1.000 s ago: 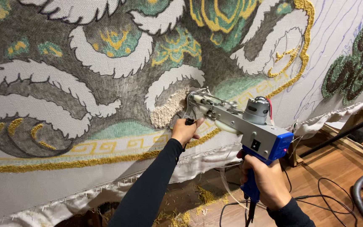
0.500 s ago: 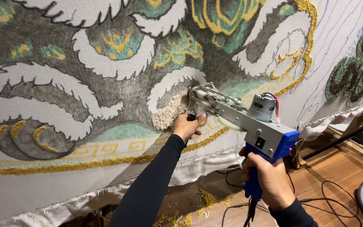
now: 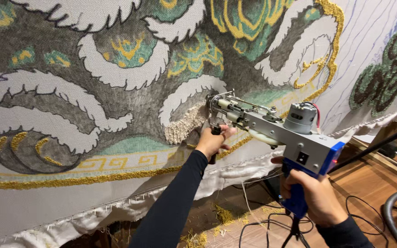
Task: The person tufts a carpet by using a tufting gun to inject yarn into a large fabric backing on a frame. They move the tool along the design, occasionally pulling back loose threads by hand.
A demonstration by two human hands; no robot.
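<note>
1. The tufting gun [image 3: 272, 126] points its tip at the stretched cloth [image 3: 116, 115], touching a cream tufted patch [image 3: 182, 126] inside a white cloud shape.
2. The left hand [image 3: 212, 142] is closed around the gun's black front handle, just below the tip.
3. The right hand [image 3: 313, 197] is closed around the blue rear grip, below the grey motor [image 3: 299, 117].
4. Cables [image 3: 263, 225] and yellow yarn scraps [image 3: 224, 215] lie on the wooden floor [image 3: 368, 188] below the gun.
</note>
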